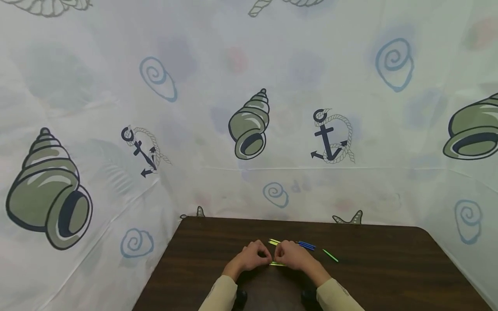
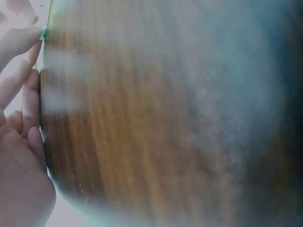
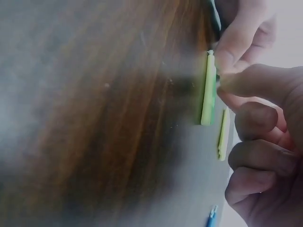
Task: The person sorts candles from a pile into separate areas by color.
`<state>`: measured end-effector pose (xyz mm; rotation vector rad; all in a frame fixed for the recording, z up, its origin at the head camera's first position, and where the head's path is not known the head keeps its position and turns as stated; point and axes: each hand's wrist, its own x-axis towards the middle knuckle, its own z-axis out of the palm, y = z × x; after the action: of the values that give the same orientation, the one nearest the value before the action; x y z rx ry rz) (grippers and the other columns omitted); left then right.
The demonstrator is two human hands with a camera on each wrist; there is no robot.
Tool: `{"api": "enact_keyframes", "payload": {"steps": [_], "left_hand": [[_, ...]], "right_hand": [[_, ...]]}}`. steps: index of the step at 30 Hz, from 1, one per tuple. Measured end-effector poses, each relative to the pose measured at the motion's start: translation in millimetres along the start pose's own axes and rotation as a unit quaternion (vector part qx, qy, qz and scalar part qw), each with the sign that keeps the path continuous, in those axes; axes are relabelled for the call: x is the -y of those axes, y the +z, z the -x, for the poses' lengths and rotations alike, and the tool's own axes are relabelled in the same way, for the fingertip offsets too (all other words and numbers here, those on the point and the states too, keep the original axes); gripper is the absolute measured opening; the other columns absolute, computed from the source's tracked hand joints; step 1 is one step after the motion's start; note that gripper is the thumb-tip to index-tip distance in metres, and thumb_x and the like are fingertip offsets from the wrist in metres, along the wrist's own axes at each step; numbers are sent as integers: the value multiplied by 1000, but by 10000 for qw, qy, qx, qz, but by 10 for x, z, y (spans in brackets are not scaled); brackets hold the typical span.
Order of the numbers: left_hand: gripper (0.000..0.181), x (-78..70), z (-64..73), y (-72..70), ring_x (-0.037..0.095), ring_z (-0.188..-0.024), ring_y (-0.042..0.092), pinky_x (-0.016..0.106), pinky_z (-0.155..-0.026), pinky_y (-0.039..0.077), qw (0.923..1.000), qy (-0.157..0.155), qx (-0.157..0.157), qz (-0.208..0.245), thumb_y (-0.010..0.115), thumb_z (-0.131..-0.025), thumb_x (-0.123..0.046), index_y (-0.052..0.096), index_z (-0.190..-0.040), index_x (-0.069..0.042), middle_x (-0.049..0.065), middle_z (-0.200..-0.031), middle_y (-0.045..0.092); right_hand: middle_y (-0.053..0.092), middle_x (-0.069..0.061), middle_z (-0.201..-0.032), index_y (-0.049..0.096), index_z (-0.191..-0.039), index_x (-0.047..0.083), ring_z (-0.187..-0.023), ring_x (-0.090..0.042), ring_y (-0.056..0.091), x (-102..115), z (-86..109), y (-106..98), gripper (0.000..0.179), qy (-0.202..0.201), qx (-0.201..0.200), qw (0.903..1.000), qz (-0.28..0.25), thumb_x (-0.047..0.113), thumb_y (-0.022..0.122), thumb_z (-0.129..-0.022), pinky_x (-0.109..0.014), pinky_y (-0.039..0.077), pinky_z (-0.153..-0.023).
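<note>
In front of me on the dark table, a yellow birthday candle (image 3: 207, 90) with a pale wick lies beside a green candle (image 3: 213, 103), which is partly hidden behind it. My left hand (image 1: 254, 255) has thumb and forefinger together at the green candle's end; its green tip (image 2: 44, 33) shows at those fingers in the left wrist view. Close by, my right hand (image 1: 292, 255) pinches at the same green candle with thumb and forefinger, its other fingers curled. The fingertips of both hands nearly meet over the candles.
Beyond the hands lie yellow candles (image 1: 274, 242), several blue candles (image 1: 306, 245) and a lone green candle (image 1: 330, 255) to the right. The brown table (image 1: 381, 268) ends at a patterned white cloth (image 1: 218, 190) behind and at both sides.
</note>
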<state>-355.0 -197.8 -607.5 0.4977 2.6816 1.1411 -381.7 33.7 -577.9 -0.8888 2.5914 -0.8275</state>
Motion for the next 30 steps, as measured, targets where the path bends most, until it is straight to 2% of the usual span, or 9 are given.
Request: {"api": "enact_keyframes", "payload": {"steps": [2,5,12,20,26,30], "left_hand": [[12,-21,16,-19,13,-118,55,83,-116,19,10000,-27,10,-31,75,-101,-36,82,-91,-32,-16,-110,60],[12,-27,29,-30,14,-117,54,82,-116,20,10000,-42,-12,-34,75,-100,-36,82,-91,-32,-15,-110,60],[13,36,9,6,15,-118,54,82,-115,21,10000,-24,-76,-38,75,-101,-36,81,-89,-36,-18,-109,58],[13,107,-57,23,15,-118,55,85,-114,18,9998,52,-169,-17,76,-100,-35,81,-88,-37,-21,-107,59],[12,164,-105,51,12,-117,55,85,-113,18,9999,80,-118,15,78,-99,-36,81,-88,-39,-22,-107,59],[13,177,-109,64,11,-115,56,85,-112,20,9998,153,-138,-9,78,-99,-33,82,-87,-38,-22,-107,60]], "right_hand": [[67,10,-78,76,-91,21,-64,-8,56,-75,-16,26,9,-129,202,9996,-134,20,73,-99,-31,47,-61],[66,11,-77,76,-90,21,-64,-7,56,-89,3,30,9,-211,237,9994,-169,17,72,-98,-30,47,-62],[64,9,-72,76,-87,17,-62,-9,54,94,95,-17,11,33,103,9999,-37,11,74,-96,-29,44,-60],[54,11,-62,75,-80,15,-55,-8,44,138,107,-42,18,-43,71,9999,67,7,71,-95,-27,37,-56],[43,13,-56,62,-65,21,-51,-7,36,143,85,-21,32,-86,119,9987,479,7,70,-94,-27,30,-52],[42,13,-56,56,-63,26,-50,-6,36,158,83,6,37,-146,46,9951,980,11,71,-93,-26,30,-51]]}}
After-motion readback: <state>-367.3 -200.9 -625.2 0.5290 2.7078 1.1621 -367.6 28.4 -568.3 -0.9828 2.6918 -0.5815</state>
